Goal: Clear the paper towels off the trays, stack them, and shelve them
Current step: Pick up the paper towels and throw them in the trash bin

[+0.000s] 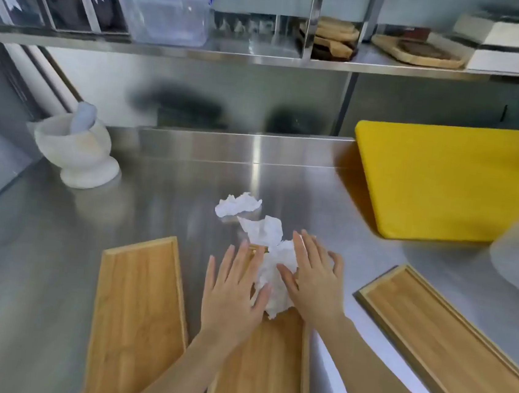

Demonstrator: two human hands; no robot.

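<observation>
Three long wooden trays lie on the steel counter: a left tray (pixel 137 311), a middle tray (pixel 269 367) and a right tray (pixel 447 344). A crumpled white paper towel (pixel 275 278) sits on the far end of the middle tray and spills past it. My left hand (pixel 235 293) and my right hand (pixel 313 279) rest flat on either side of it, fingers spread, touching the paper. A second crumpled paper towel (pixel 238 205) lies on the bare counter just beyond. The left and right trays hold nothing.
A yellow cutting board (pixel 452 181) leans at the back right. A white stone mortar with pestle (pixel 77 151) stands at the back left. The shelf above (pixel 266 57) holds a clear plastic container (pixel 165 10), wooden boards (pixel 420 51) and boxes.
</observation>
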